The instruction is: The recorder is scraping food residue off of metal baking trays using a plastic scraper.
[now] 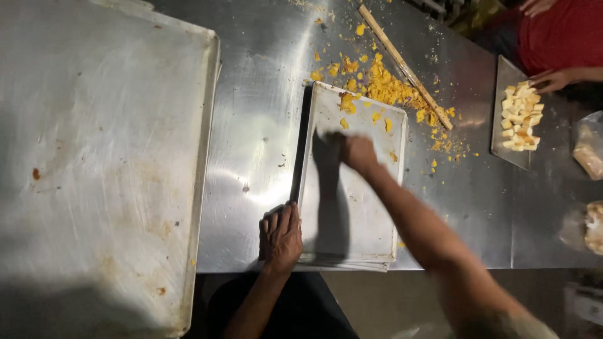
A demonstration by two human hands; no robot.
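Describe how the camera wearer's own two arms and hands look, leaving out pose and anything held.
Both arms are bare to where they leave the picture: no sleeves, gloves, watch or rings show. The left hand is sharp, knuckles and fingers distinct. The right hand is motion-blurred, so finer details cannot be told.

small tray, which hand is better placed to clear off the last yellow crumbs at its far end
Right. The right hand is already over the small tray just short of the yellow crumbs at its far end. The left hand grips the tray's near left edge, far from them, and looks better left steadying it.
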